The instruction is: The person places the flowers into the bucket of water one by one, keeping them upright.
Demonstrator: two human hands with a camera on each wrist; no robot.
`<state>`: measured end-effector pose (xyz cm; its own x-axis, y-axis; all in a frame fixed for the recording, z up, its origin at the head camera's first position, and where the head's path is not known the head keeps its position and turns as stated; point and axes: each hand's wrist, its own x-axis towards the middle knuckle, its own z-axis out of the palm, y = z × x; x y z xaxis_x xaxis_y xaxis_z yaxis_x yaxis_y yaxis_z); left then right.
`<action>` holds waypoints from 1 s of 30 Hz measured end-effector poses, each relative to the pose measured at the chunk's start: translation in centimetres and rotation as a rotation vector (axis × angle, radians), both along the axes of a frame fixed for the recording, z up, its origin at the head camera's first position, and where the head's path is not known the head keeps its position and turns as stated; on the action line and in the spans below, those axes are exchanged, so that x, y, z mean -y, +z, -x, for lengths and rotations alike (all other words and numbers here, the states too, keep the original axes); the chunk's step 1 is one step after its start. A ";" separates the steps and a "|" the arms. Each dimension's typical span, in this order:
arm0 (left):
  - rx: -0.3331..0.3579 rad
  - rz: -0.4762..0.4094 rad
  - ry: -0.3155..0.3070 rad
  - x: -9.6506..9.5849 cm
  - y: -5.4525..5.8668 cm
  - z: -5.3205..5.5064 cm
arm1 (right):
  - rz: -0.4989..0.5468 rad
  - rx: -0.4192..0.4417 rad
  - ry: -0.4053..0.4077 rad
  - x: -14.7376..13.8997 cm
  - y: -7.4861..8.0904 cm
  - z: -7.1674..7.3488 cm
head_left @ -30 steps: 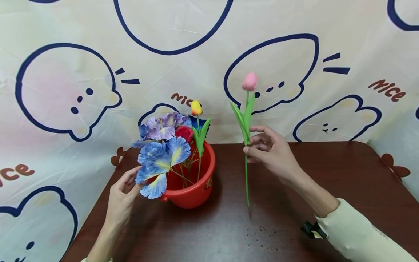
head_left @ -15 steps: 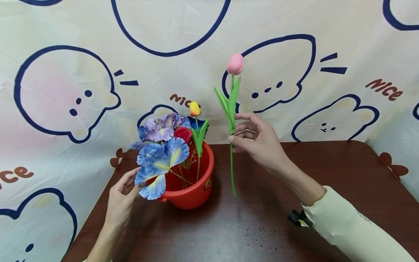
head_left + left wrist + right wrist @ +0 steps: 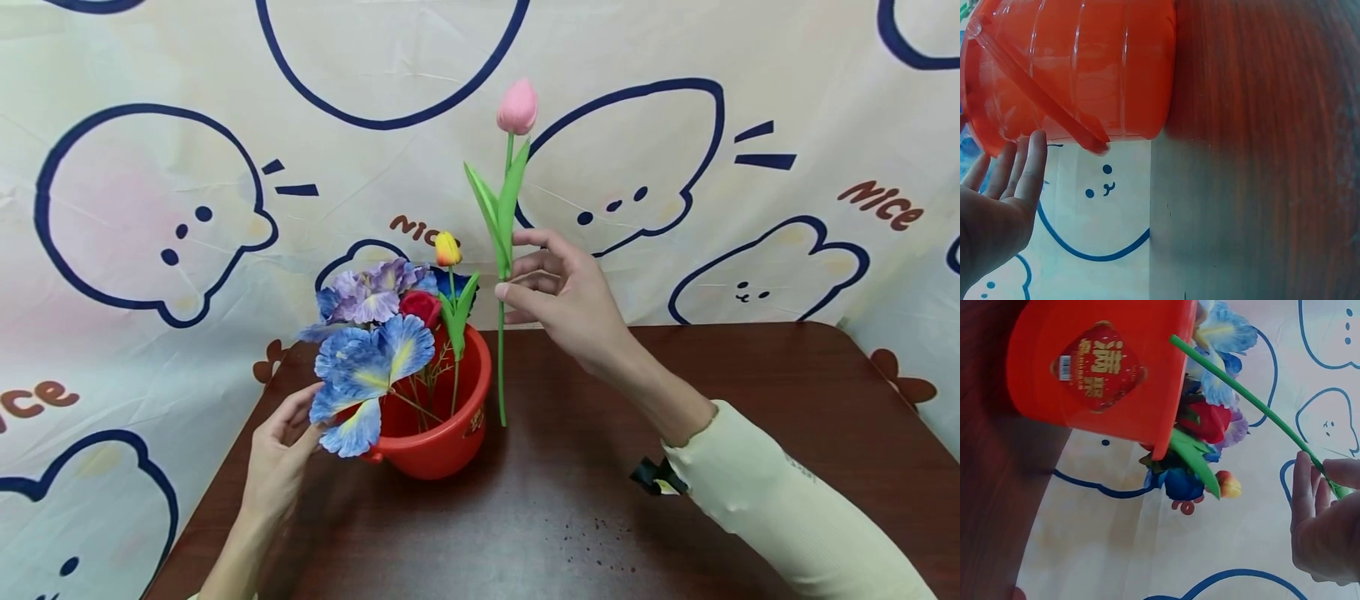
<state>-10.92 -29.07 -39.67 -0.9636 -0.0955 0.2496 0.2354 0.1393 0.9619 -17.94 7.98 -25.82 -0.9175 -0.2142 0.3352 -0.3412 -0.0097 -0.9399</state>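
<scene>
In the head view my right hand point(image 3: 573, 304) pinches the stem of a pink artificial tulip point(image 3: 517, 107) just below its green leaves. The tulip is upright, its stem end low beside the right side of the red bucket point(image 3: 438, 457). Inside the bucket stand a yellow-orange tulip point(image 3: 447, 249), a red rose point(image 3: 420, 307), a purple flower point(image 3: 371, 292) and a large blue flower point(image 3: 352, 362). At the bucket's left side is my left hand point(image 3: 279, 454), partly behind blue petals; the left wrist view shows its fingers point(image 3: 1034, 165) fairly straight, tips against the bucket near its rim.
The bucket stands on a dark brown table point(image 3: 712, 392). Dark specks point(image 3: 596, 537) lie on the tabletop near the front. A cloth backdrop point(image 3: 420, 183) with cartoon outlines hangs behind. The bucket's red handle point(image 3: 1038, 94) hangs down its side.
My right hand has moved left and up with the pink tulip, bringing its stem close to the bucket's right rim. My left hand and the bucket have hardly moved.
</scene>
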 end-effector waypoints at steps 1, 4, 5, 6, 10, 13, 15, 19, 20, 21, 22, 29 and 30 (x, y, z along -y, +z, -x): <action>0.003 0.003 0.001 0.0 0.0 0.0 | 0.009 -0.005 -0.002 0.2 0.2 0.1; 0.004 -0.003 0.001 0.0 0.0 0.1 | 0.043 -0.014 0.004 0.9 0.6 0.3; 0.003 -0.005 0.003 0.0 0.0 0.1 | 0.056 -0.017 0.009 1.1 0.6 0.3; 0.005 -0.003 0.004 0.0 0.0 0.1 | 0.066 -0.020 0.013 1.3 0.7 0.3; 0.023 0.026 0.011 0.1 0.0 0.1 | 0.091 -0.043 0.035 2.3 0.7 0.4; 0.031 0.043 0.021 0.1 0.0 0.0 | 0.103 -0.059 0.039 3.1 0.7 0.3; 0.029 0.040 0.025 0.1 0.0 0.0 | 0.117 -0.067 0.046 3.7 0.6 0.3; 0.020 0.019 0.023 0.1 -0.2 0.0 | 0.139 -0.050 0.068 4.7 0.1 0.4; 0.018 0.015 0.021 0.1 -0.2 0.0 | 0.140 -0.043 0.074 4.9 -0.1 0.5; 0.019 0.011 0.020 0.1 -0.2 0.0 | 0.138 -0.036 0.076 5.1 -0.3 0.5; 0.020 0.009 0.019 0.0 -0.2 0.0 | 0.132 -0.027 0.073 5.3 -0.5 0.6; 0.032 0.023 0.022 0.0 -0.1 -0.1 | 0.103 0.034 0.047 5.7 -2.1 1.3; 0.034 0.023 0.024 0.0 -0.1 -0.1 | 0.104 0.040 0.048 5.7 -2.3 1.4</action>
